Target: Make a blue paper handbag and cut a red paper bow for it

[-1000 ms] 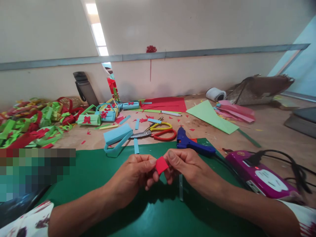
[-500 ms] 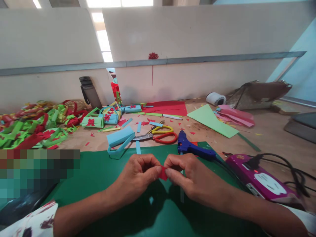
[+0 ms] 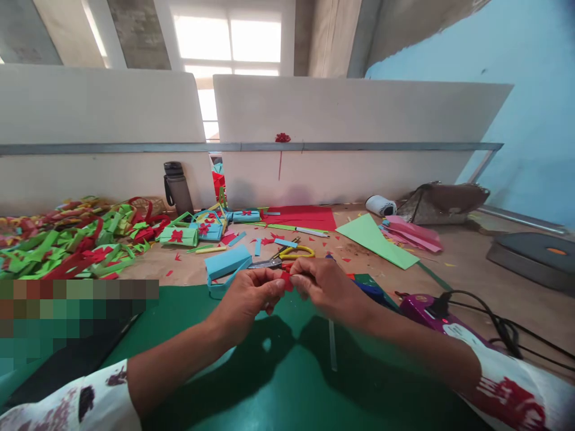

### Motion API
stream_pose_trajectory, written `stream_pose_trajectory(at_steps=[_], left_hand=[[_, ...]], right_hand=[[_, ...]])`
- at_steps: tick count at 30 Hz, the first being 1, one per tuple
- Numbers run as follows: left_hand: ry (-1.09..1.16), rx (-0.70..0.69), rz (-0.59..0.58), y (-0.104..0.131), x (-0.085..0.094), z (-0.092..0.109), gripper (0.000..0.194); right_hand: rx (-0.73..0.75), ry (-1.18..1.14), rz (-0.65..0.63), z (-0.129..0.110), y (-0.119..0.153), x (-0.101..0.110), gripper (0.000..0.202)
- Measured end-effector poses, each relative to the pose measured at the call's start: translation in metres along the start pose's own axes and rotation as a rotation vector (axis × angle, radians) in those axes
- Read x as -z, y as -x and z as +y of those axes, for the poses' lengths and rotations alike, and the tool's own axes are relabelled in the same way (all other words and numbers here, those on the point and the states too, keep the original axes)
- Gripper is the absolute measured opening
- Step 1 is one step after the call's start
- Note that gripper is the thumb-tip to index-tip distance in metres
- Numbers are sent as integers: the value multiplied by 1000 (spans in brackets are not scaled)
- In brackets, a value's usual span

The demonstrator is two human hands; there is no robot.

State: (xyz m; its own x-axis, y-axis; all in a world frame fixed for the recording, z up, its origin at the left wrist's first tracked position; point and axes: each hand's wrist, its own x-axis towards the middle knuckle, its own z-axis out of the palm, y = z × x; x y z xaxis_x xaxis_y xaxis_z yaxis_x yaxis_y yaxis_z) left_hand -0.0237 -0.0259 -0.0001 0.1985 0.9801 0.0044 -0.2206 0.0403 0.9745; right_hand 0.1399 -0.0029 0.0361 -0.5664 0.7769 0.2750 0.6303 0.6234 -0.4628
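Note:
Between my two hands is a small piece of red paper (image 3: 287, 281), raised above the green mat (image 3: 278, 395). My left hand (image 3: 256, 290) pinches its left side with thumb and forefinger. The right side is pinched by my right hand (image 3: 321, 287). Just beyond my hands lie a light blue paper bag (image 3: 228, 260) with a strip handle and scissors (image 3: 296, 252) with yellow and red handles, the red one partly covered. My right hand and forearm mostly hide a blue glue gun (image 3: 372, 291). A clear glue stick (image 3: 332, 347) rests on the mat.
Green and red paper pieces (image 3: 90, 239) are heaped at the left. Small finished paper bags (image 3: 178, 236) stand near a grey bottle (image 3: 178, 188). A purple power strip (image 3: 417, 308) with black cables is on the right. Light green paper (image 3: 377, 239) and red sheets (image 3: 300, 218) lie farther back.
The view has tilted up, showing more wall and window. Both hands have moved up in the picture with the red paper, and my right hand now covers much of the glue gun.

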Motion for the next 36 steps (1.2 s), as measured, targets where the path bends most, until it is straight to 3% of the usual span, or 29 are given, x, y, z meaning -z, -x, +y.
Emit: stream_pose_trajectory(at_steps=[5,12,16,22,26,30,33,36], left_hand=[[63,-47,110,-10,10,6,23],[175,22,147,-9,6,11,28],[213,31,159,-6,3,14,27],[240,32,162,-5,3,16,24],[239,29,175,-4,3,18,24],[247,16,201,-5,4,20,26],[257,9,205,-6,5,21,27],[263,-1,202,-7,5,24,26]], right_hand=[[-32,188,-14,27,-36,1,19],[47,437,-299,77,-70,-27,29],[159,469,-342,82,-73,-32,30],[255,477,-267,68,-79,-4,37],[192,444,-174,60,-67,24,47],[4,343,-24,67,-38,49,54],[-101,162,41,67,-13,53,52],[-182,-90,46,53,7,42,52]])
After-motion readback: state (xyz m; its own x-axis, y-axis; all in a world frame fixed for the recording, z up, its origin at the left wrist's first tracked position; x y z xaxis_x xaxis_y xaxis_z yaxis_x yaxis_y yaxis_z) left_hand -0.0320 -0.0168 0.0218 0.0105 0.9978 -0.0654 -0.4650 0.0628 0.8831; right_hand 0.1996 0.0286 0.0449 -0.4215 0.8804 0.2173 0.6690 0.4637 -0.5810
